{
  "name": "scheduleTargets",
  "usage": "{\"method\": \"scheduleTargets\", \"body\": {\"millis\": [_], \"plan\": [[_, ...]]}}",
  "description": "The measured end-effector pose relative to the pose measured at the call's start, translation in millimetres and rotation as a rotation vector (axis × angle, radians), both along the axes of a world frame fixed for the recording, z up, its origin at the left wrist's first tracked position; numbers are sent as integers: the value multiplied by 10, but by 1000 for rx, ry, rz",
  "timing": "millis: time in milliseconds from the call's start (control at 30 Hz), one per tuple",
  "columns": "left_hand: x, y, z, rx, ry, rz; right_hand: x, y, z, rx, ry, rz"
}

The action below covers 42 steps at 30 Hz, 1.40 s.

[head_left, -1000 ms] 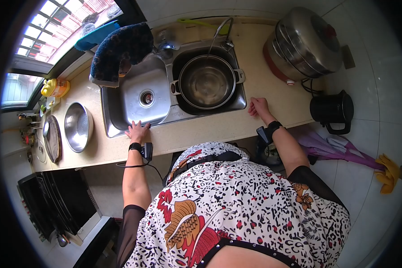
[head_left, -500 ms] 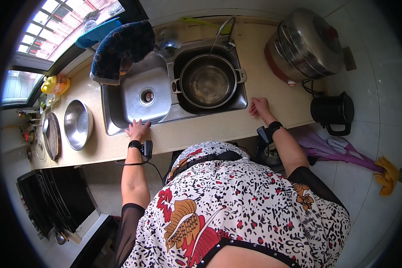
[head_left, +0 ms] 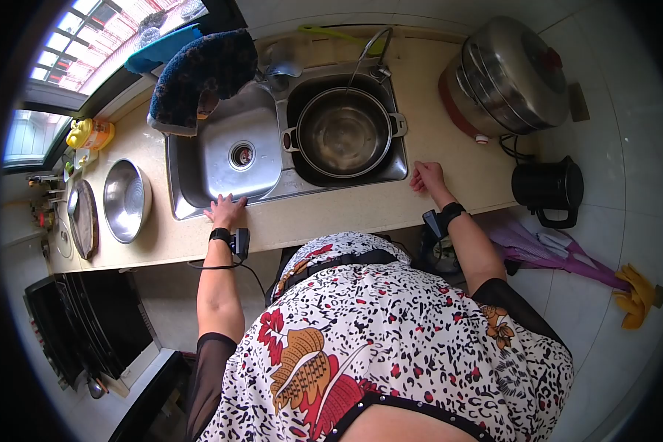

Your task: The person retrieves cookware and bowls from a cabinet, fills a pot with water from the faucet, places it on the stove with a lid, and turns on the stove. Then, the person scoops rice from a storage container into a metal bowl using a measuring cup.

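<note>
My left hand (head_left: 226, 211) rests with spread fingers on the front rim of the double steel sink (head_left: 191, 173), below its left basin, and holds nothing. My right hand (head_left: 429, 177) lies on the countertop (head_left: 331, 217) just right of the sink, its fingers curled in loosely and nothing visible in them. In the right basin sits a steel pot (head_left: 344, 134) with two side handles, under the thin curved faucet (head_left: 379, 71). The left basin shows its drain (head_left: 241, 155). Both wrists wear black straps with small devices.
Left of the sink stand a steel bowl (head_left: 127, 201) and a round wooden board (head_left: 85, 219). A dark blue cloth (head_left: 206, 70) hangs over the left basin's back corner. To the right are a large steel steamer (head_left: 504, 81) and a black kettle (head_left: 547, 190).
</note>
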State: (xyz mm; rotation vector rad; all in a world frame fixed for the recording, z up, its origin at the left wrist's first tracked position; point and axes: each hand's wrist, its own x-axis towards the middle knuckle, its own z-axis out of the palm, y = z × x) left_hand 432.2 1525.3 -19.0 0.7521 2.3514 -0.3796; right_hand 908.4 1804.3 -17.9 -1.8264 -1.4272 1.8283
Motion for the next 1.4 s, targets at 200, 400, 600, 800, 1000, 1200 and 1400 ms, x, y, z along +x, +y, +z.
{"method": "scheduleTargets", "body": {"millis": [200,400,600,800,1000,1200,1400], "plan": [[-4,7,-4,-6,-2,7,-12,-7,22,-2,-2,1],[10,-6,40,2,0,5,5,-19,14,-2,-8,0],[24,-4,61,1,-3,10,20,-28,18,2,-5,1],[54,-40,104,9,-3,8,72,-74,60,9,1,-4],[107,21,225,-25,-12,-4,64,-59,90,8,-15,-2],[76,-38,167,1,-15,-11,83,-83,161,0,-27,-5],[73,-16,154,-3,-26,1,61,-62,142,5,-19,3]]}}
